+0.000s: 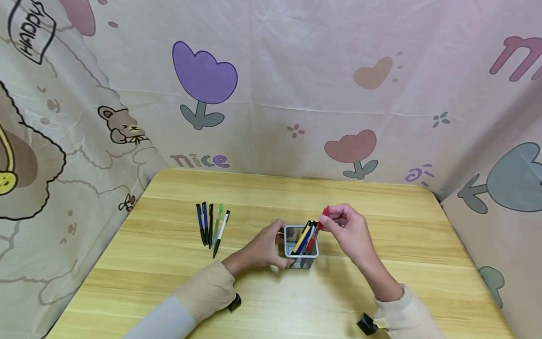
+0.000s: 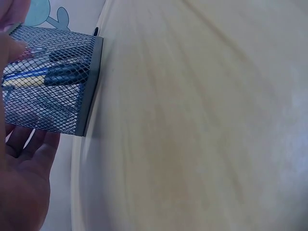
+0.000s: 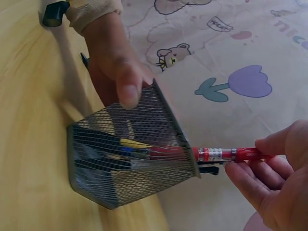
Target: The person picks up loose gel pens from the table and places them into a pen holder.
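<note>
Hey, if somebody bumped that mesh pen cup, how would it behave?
The mesh pen cup would probably feel light, since its walls are thin open mesh. It might slide rather than topple, given its squarish base, though the pens leaning to one side could shift its balance. The left hand gripping it should steady it somewhat.

We see one white-labelled red pen (image 3: 215, 154), which is tilted, its lower part inside a square grey mesh holder (image 1: 301, 262); this holder stands upright.
</note>
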`<state>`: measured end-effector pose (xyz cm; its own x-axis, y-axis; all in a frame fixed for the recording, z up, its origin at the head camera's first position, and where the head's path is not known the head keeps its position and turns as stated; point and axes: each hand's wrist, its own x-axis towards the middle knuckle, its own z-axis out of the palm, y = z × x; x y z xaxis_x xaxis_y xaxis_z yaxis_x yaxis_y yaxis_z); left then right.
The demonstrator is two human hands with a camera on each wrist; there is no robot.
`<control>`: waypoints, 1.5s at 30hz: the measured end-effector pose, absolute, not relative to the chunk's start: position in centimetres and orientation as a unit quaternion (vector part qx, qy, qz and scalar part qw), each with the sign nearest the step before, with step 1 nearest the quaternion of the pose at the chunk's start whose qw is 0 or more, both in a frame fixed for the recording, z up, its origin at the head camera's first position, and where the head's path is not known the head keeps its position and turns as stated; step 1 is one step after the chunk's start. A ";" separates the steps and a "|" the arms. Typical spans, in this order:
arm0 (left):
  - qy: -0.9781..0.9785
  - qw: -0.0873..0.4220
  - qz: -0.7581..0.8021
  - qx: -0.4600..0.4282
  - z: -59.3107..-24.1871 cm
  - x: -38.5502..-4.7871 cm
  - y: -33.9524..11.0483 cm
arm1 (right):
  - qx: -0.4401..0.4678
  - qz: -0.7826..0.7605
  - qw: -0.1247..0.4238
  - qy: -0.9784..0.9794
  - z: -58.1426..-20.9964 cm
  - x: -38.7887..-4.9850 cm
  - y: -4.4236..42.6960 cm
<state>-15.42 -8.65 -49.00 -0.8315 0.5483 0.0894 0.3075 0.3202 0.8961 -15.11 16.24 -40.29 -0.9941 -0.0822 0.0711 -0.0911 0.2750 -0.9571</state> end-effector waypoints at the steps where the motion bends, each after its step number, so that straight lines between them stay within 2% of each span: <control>1: 0.804 0.116 0.519 0.265 -49.0 -15.4 -8.7 | 0.052 0.596 0.006 -0.801 -40.5 -15.0 16.2; 10: 0.813 0.108 0.507 0.265 -49.0 -15.4 -8.7 | 0.048 0.567 0.027 -0.822 -41.7 -14.5 15.6; 26: 0.813 0.101 0.510 0.264 -49.1 -15.5 -8.7 | 0.036 0.522 0.031 -0.852 -42.9 -14.1 15.0; 45: 0.810 0.103 0.514 0.262 -49.2 -15.4 -8.6 | 0.061 0.482 0.028 -0.873 -43.3 -14.2 15.2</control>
